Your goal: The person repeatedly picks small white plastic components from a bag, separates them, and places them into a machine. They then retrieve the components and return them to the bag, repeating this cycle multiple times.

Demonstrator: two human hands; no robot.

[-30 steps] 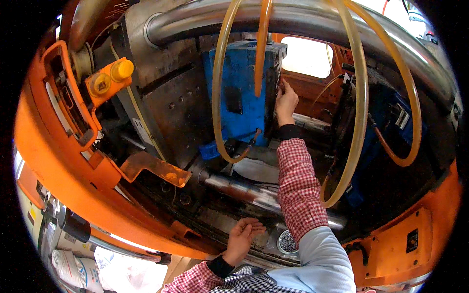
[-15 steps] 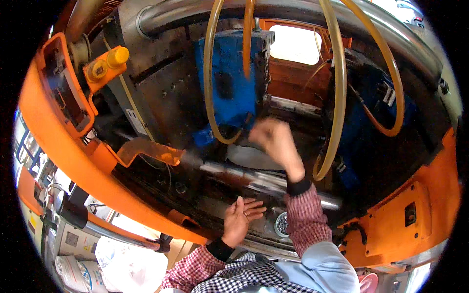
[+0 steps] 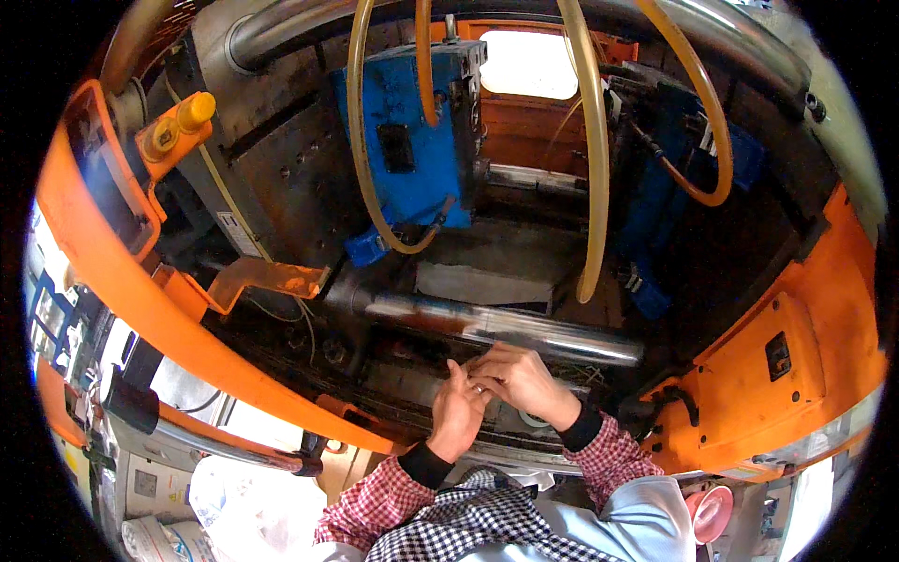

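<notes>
My left hand is raised in front of the machine bed, thumb up and apart from its partly hidden fingers. A ring shows on one finger. My right hand reaches over from the right, its bent fingertips pinched together and touching the left fingers. Whatever the pinch may hold is too small or hidden to make out. A small bowl is mostly covered by my right hand and wrist. Just beyond both hands runs a shiny metal bar.
A blue metal block stands behind the bar, with another blue block at the right. Yellowish hoses hang between them. Orange guards flank me, including a left frame and a right panel. A pink container is at lower right.
My right hand has come down from over the bar and back toward me to meet my left hand. The bowl is now mostly hidden. The whole view has shifted slightly.
</notes>
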